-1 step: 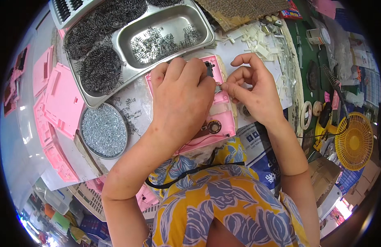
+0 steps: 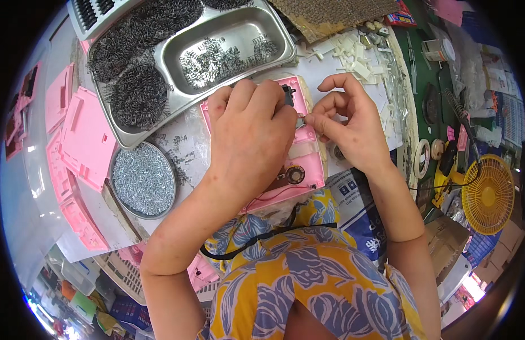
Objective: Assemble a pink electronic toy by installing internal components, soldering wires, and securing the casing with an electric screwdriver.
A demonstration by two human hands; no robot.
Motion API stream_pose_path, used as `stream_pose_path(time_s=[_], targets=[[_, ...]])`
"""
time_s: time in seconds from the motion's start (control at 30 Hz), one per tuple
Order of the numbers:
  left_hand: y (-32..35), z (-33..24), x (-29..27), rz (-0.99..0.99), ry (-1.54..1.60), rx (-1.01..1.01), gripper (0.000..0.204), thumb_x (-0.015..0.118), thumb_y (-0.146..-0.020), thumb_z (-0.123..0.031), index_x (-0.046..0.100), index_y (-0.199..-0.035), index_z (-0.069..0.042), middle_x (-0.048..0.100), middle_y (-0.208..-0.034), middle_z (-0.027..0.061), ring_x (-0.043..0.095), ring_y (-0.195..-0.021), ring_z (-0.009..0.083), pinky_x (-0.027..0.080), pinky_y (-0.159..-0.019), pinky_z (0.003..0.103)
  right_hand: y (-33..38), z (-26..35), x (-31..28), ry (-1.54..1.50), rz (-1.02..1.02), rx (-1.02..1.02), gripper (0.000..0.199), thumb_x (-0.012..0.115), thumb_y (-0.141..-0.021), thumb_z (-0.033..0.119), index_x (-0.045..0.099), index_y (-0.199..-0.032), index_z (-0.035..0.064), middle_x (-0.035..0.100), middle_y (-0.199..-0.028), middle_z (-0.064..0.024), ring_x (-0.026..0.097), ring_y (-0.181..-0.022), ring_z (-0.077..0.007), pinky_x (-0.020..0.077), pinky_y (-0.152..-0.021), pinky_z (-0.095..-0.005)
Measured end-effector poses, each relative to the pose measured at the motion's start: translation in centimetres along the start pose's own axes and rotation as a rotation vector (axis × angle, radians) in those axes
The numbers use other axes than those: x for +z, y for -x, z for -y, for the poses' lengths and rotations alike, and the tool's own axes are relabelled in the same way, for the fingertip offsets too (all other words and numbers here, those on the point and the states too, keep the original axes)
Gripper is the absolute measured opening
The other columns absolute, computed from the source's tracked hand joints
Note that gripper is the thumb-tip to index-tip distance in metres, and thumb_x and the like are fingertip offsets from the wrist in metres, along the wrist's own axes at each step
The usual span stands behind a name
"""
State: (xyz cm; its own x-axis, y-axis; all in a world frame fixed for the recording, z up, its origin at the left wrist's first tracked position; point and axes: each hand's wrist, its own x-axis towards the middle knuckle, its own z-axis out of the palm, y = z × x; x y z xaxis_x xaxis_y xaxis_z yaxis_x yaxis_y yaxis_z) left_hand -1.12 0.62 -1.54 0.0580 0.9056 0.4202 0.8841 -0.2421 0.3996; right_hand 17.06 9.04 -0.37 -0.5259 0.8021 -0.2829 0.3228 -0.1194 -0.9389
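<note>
A pink plastic housing (image 2: 312, 164) lies on the worktable in front of me. Inside it are a black part (image 2: 288, 92) near the top, a small round dark-rimmed part (image 2: 295, 174) lower down, and thin wires near the lower edge. Across its left half, my left hand (image 2: 248, 133) rests with fingers curled closed; their tips and whatever they hold are hidden. At the housing's right side, the thumb and index finger of my right hand (image 2: 353, 130) pinch together at a small metal piece (image 2: 300, 121), its other fingers loosely bent.
A metal tray (image 2: 228, 79) of dark and silvery springs stands at the upper left. Below it sits a round dish (image 2: 143, 180) of small screws. Pink panels (image 2: 86, 139) lie far left, white plastic pieces (image 2: 361, 62) upper right. A yellow fan (image 2: 488, 194) stands right.
</note>
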Motion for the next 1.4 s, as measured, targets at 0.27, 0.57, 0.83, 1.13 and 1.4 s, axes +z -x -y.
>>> stream_pose_path(time_s=[0.27, 0.57, 0.83, 1.13, 1.4], targets=[[0.4, 0.6, -0.6, -0.025, 0.036, 0.015, 0.006, 0.072, -0.076, -0.016, 0.068, -0.08, -0.012, 0.057, -0.092, 0.0019, 0.056, -0.091, 0.0223, 0.039, -0.087, 0.041, 0.8, 0.0, 0.3, 0.048, -0.079, -0.129, 0.041, 0.073, -0.085, 0.0, 0.05, -0.118, 0.0016, 0.066, -0.079, -0.0049, 0.062, -0.07, -0.0095, 0.0505, -0.059, -0.0264], [0.2, 0.4, -0.8, -0.01, -0.002, 0.023, 0.016, 0.079, -0.074, -0.014, 0.07, -0.088, -0.012, 0.056, -0.092, 0.004, 0.056, -0.089, 0.0259, 0.04, -0.085, 0.043, 0.5, 1.6, 1.2, 0.477, -0.059, -0.207, 0.038, 0.071, -0.082, -0.002, 0.048, -0.111, 0.004, 0.066, -0.08, -0.0059, 0.064, -0.07, -0.0121, 0.0532, -0.063, -0.0291], [0.4, 0.6, -0.9, 0.015, 0.009, 0.041, 0.021, 0.079, -0.074, -0.013, 0.07, -0.093, -0.011, 0.056, -0.093, 0.0037, 0.056, -0.089, 0.0256, 0.04, -0.085, 0.043, 0.7, 1.4, 1.6, 0.706, -0.111, -0.381, 0.033, 0.068, -0.083, 0.001, 0.047, -0.109, 0.0029, 0.066, -0.079, -0.0134, 0.067, -0.069, -0.0308, 0.0531, -0.063, -0.0407], [3.0, 0.0, -2.5, 0.14, -0.148, 0.184, 0.039, 0.077, -0.079, -0.023, 0.071, -0.117, -0.014, 0.065, -0.125, -0.0013, 0.056, -0.115, 0.0216, 0.03, -0.108, 0.049, 4.6, 1.2, -1.9, 0.364, -0.161, -0.321, 0.026, 0.072, -0.084, 0.001, 0.061, -0.107, 0.0051, 0.068, -0.088, -0.0062, 0.064, -0.073, -0.0163, 0.0543, -0.063, -0.0272], [3.8, 0.8, -3.5, 0.214, -0.171, 0.281, 0.042, 0.076, -0.08, -0.028, 0.072, -0.12, -0.017, 0.058, -0.144, -0.0024, 0.045, -0.138, 0.0257, 0.019, -0.119, 0.056, 6.2, 0.4, 1.1, 0.807, 0.154, -0.694, 0.019, 0.075, -0.08, 0.014, 0.067, -0.097, 0.0125, 0.07, -0.098, -0.0021, 0.065, -0.09, -0.0218, 0.0545, -0.063, -0.0326]])
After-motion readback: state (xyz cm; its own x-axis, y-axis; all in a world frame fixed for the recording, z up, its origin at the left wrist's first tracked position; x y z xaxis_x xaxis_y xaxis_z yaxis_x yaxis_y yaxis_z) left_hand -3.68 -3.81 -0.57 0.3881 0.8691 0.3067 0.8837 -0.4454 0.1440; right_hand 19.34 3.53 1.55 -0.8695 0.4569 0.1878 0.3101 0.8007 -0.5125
